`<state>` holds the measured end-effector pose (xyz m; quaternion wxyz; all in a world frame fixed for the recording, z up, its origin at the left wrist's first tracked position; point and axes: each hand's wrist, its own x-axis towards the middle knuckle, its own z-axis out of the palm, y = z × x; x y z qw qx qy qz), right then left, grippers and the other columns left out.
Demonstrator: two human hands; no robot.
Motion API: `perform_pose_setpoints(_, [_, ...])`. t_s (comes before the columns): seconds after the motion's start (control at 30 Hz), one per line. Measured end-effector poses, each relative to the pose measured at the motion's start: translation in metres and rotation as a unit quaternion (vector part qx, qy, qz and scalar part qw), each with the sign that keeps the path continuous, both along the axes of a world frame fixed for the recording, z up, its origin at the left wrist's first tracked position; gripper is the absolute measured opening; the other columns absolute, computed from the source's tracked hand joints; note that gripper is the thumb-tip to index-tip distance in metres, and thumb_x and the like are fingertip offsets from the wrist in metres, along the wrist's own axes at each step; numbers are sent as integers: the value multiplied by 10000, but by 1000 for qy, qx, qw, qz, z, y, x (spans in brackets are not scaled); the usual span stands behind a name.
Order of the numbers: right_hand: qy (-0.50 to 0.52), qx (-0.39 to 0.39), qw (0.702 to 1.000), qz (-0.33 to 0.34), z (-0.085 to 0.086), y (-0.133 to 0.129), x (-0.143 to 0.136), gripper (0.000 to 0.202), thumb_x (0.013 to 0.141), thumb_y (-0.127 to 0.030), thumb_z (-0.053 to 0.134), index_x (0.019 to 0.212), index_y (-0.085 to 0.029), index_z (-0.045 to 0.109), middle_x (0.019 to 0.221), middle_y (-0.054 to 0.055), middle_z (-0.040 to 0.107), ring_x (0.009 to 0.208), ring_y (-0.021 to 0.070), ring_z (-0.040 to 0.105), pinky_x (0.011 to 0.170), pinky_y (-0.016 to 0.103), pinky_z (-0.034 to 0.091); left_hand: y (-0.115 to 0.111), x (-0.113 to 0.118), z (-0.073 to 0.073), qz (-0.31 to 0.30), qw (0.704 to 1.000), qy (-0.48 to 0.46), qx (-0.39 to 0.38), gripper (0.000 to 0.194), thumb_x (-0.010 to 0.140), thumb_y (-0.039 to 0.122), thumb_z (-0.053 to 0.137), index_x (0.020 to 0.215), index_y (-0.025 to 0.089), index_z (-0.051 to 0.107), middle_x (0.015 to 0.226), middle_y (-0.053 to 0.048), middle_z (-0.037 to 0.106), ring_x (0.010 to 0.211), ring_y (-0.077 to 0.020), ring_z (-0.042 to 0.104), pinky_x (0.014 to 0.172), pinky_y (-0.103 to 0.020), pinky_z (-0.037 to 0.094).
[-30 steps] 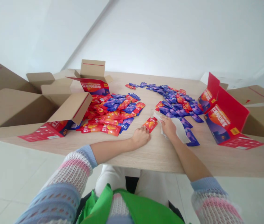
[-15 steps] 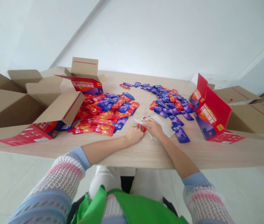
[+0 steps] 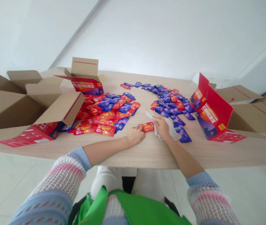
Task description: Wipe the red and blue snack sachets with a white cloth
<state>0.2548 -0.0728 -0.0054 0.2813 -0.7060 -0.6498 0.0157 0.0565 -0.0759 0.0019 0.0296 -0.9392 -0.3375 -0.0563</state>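
A red sachet (image 3: 148, 127) lies flat on the table in front of me, its left end pinched by my left hand (image 3: 135, 135). My right hand (image 3: 162, 127) grips a white cloth (image 3: 173, 131), which touches the sachet's right end and covers part of it. To the left is a heap of red and blue-purple sachets (image 3: 104, 117). On the right, a looser spread of mostly purple sachets (image 3: 168, 100) reaches back across the table, and a purple sachet (image 3: 184, 135) lies just beyond the cloth.
Open red printed cartons stand at the left (image 3: 88, 86) and right (image 3: 214, 117) of the pale wood table (image 3: 137, 156). Large open brown flaps (image 3: 1, 106) fill the far left. A white wall (image 3: 158, 37) rises behind.
My right hand and the cloth have moved right along the red sachet, uncovering more of it. My left hand has stayed in place, holding the sachet's left end.
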Motion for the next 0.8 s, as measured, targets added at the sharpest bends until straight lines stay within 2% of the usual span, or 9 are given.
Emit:
perform_pose_setpoints(0.13, [-24,-23,991,128,5,-10,-22,378,957,-401,402,1270,-285,579,1035,44,608,927,166,580,763,236,430,1,0,-1,-20,1000,7,5,278,905,185,444,894,85,704,1002,-190,602,937,-266,600,719,-372,495])
perform_pose_setpoints(0.2, [-56,-57,985,151,8,-13,-31,363,943,-421,433,1255,-322,590,1011,38,610,899,158,585,726,223,423,1,1,0,-25,1000,10,1,264,899,156,446,910,80,699,981,-194,604,946,-266,593,742,-377,491])
perform_pose_setpoints(0.33, [-94,-109,987,74,14,-10,-33,374,928,-495,426,1198,-343,635,969,56,610,844,169,596,677,233,412,0,2,3,-18,1000,9,-14,276,901,146,434,913,70,699,1001,-217,590,991,-287,571,743,-386,490])
perform_pose_setpoints(0.6, [-107,-143,980,-86,16,-2,-2,405,933,-501,396,1128,-286,678,1019,111,616,878,225,613,720,300,426,-3,4,4,2,1000,2,-8,285,892,166,430,889,68,697,1002,-196,591,912,-265,608,723,-372,490])
perform_pose_setpoints(0.7, [-87,-131,981,-113,13,-2,10,392,942,-465,393,1150,-276,666,1025,114,619,887,226,613,721,299,433,-3,4,9,18,1000,-15,-17,305,901,218,413,873,75,681,956,-174,610,854,-250,627,717,-367,489])
perform_pose_setpoints(0.8, [-69,-94,988,-97,12,-4,14,391,957,-432,368,1165,-266,653,1044,100,619,902,217,604,729,286,429,-4,1,14,34,998,-48,-20,280,888,299,450,947,93,631,930,-146,633,847,-245,637,738,-356,485])
